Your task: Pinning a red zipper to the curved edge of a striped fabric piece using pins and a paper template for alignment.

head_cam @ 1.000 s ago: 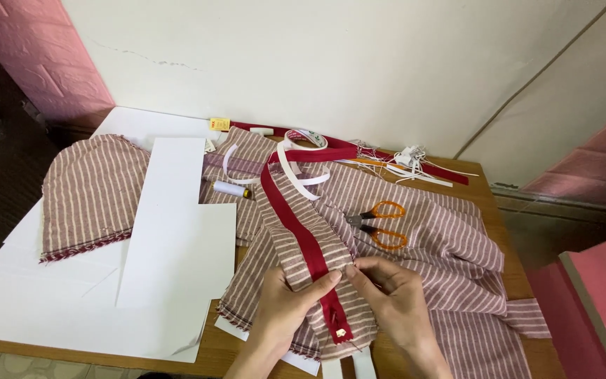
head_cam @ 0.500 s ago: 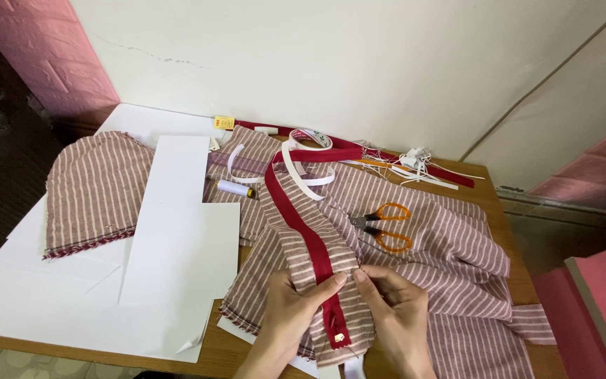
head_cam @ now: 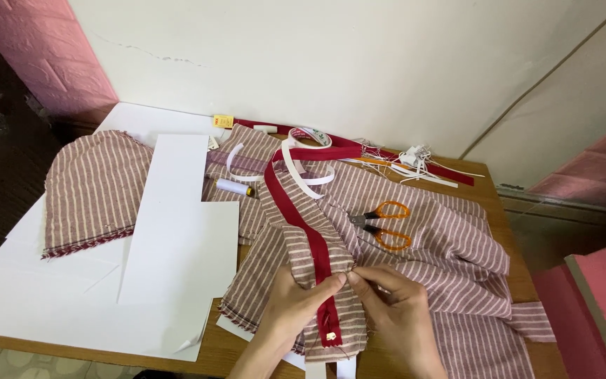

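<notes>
At six o'clock on the tabletop (head_cam: 513, 210), the wrists are cut off by the frame edge. Left hand (head_cam: 290, 309) and right hand (head_cam: 395, 310) meet — fingers (head_cam: 331, 283) pressed together, pinching the striped fabric (head_cam: 450, 245) beside its red band (head_cam: 320, 260). Orange scissors (head_cam: 386, 226) lie at one o'clock.

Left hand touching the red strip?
Touching. Head view: left hand fingertips pinch the red strip on the striped fabric, no gap visible.
</notes>
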